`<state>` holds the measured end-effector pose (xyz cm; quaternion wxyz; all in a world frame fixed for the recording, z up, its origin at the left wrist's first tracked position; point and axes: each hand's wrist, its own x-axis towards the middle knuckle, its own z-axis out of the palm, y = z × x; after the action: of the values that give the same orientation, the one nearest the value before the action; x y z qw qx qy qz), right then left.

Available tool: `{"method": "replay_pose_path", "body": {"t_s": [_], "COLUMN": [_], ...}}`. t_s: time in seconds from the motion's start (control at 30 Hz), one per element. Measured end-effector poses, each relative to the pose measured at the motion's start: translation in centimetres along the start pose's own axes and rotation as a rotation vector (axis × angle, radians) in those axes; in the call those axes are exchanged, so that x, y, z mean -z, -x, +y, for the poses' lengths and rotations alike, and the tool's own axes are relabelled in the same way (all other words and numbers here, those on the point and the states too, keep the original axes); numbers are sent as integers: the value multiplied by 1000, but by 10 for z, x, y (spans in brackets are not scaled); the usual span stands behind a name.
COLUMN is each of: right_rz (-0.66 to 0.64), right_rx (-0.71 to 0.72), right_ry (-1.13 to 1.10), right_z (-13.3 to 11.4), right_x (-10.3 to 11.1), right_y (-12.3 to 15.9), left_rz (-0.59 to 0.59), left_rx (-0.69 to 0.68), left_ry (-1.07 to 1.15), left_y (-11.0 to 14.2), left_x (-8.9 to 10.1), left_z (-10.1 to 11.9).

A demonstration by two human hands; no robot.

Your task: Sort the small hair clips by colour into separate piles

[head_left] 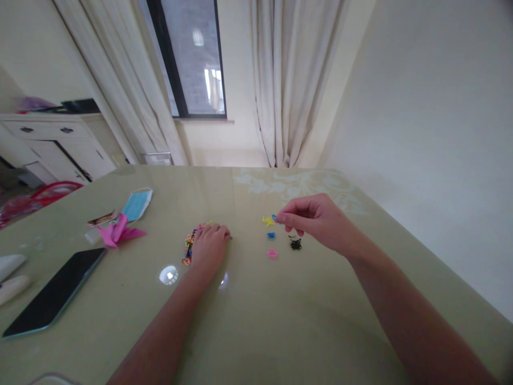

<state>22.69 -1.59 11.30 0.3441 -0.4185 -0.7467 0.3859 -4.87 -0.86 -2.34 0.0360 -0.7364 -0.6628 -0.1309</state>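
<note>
My right hand point(315, 218) is closed in a pinch on a small blue rubber band point(274, 217), raised just above the table. Close beneath and beside it lie sorted little piles: yellow bands point(268, 221), blue bands point(271, 236), pink bands point(272, 254) and black bands point(295, 244). My left hand point(210, 243) lies palm down with its fingers over the right part of a mixed pile of coloured bands point(187, 248), touching it. A tiny dark bit shows by that hand's thumb side; whether it is held is unclear.
The glossy table point(240, 331) carries a dark tablet point(56, 291), a pink folded-paper shape point(119, 231) and a blue face mask point(137, 204) on the left. White objects point(12, 275) sit at the left edge. A wall point(441, 133) borders the table's right side.
</note>
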Motion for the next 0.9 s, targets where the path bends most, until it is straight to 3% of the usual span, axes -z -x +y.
{"method": "replay_pose_path", "body": {"t_s": [0.07,0.17,0.3,0.47,0.67,0.77,0.9], "right_rz": [27,41,-140,-216,-171,-112,-130], "right_rx": [53,121,27,-39,-102,31,139], "right_ry": [130,508,883,1053,1017,774,403], "right_z": [9,33,70,91,83,71,57], "right_x": [-3,-12,-28,-40,-39,-39,-47], "right_y": [-5,-16,-27,-30,-30,-27,-22], "left_rz": [7,13,53,64,19,-68,-138], "left_rx": [-19,-39,-30,20,-6,2,-10], "left_ry": [-16,-18,-11,331,999,1256,1376], "left_y": [1,2,1,-5,-5,-4,-2], "left_x": [-3,-6,-4,1,1,3,8], "left_z": [0,-1,0,5,17,23,26]}}
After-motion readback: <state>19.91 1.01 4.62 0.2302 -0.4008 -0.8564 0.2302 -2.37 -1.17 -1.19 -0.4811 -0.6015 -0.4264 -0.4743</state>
